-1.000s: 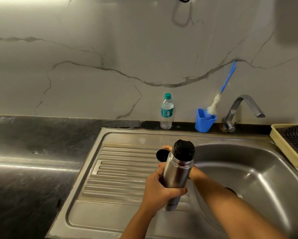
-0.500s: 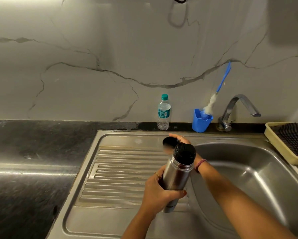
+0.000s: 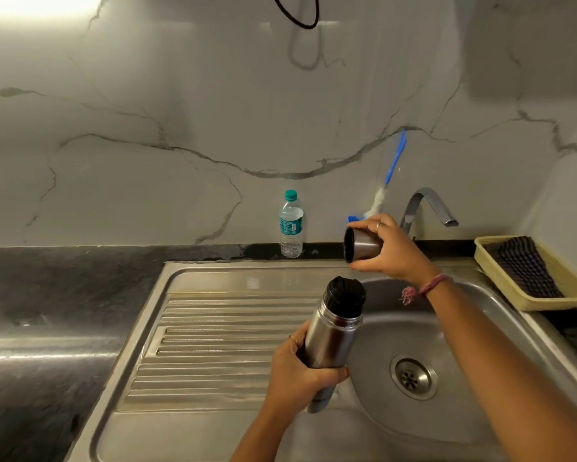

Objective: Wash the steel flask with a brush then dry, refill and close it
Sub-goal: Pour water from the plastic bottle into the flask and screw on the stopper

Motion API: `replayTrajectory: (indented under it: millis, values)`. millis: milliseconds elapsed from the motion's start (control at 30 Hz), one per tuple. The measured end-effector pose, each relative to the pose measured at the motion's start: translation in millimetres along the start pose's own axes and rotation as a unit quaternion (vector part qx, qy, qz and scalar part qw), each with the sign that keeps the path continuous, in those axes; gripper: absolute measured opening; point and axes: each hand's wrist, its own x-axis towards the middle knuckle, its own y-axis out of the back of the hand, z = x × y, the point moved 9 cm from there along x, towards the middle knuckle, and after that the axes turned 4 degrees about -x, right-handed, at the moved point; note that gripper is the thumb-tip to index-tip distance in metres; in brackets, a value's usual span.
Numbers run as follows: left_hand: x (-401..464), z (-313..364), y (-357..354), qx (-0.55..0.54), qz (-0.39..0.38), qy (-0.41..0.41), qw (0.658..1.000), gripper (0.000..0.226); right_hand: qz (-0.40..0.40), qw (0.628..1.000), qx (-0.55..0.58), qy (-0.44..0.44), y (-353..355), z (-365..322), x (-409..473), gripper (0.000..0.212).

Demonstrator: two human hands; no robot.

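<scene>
The left hand (image 3: 293,378) gripped the steel flask (image 3: 330,335) around its lower body, fingers and thumb wrapped right round it, holding it tilted with its top leaning toward the wall. The flask hung above the seam where the ribbed drainboard (image 3: 220,345) met the sink basin (image 3: 413,328), apart from both. Its black stopper (image 3: 345,296) sat in the neck, while the steel cap (image 3: 362,245) was off.

The right hand (image 3: 393,250) held that cap up near the back of the sink, well above the flask, fingers curled over the top and thumb beneath. The cap lay on its side with its dark open mouth facing left. A pink thread band (image 3: 427,288) circled the right wrist.

Behind the right hand, the blue-handled brush (image 3: 393,165) leaned against the marble wall, its white bristles down in what looked like a blue holder (image 3: 352,219), mostly hidden by the fingers. The tap (image 3: 427,205) stood just right of it. 1 plastic water bottle (image 3: 291,225) with a green cap stood upright on the dark counter ledge, left of the cap. A yellow tray (image 3: 547,303) holding a dark striped cloth (image 3: 524,266) sat at the right edge. The drain (image 3: 412,378) lay below in the basin.
</scene>
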Motion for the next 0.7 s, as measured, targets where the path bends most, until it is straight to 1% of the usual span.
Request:
replayTrajectory:
  millis: [100,200,233,367,500,633,700]
  values:
    - [0,-1,-8,0.002,-0.002,-0.002,1.0,0.061,-0.04,0.996,-0.082,0.018,15,0,-1,0.082]
    - [1,-1,-15,0.004,-0.001,-0.004,1.0,0.063,-0.051,0.981,-0.181,0.053,30,-7,-2,0.08]
    - [1,-1,-18,0.004,0.0,-0.004,1.0,0.064,-0.053,0.977,-0.198,0.061,35,-10,-3,0.079]
    - [2,0,-25,0.007,0.001,-0.004,1.0,0.065,-0.054,0.983,-0.163,0.073,50,-17,-5,0.07]
    - [3,4,-31,0.003,-0.001,-0.007,1.0,0.064,-0.06,0.981,-0.169,0.067,59,-17,-7,0.067]
    - [3,7,-36,0.0,0.002,-0.008,1.0,0.062,-0.077,0.99,-0.107,0.055,65,-19,-15,0.067]
    - [3,8,-37,-0.003,0.004,-0.007,1.0,0.062,-0.11,0.992,-0.047,0.04,66,-20,-20,0.066]
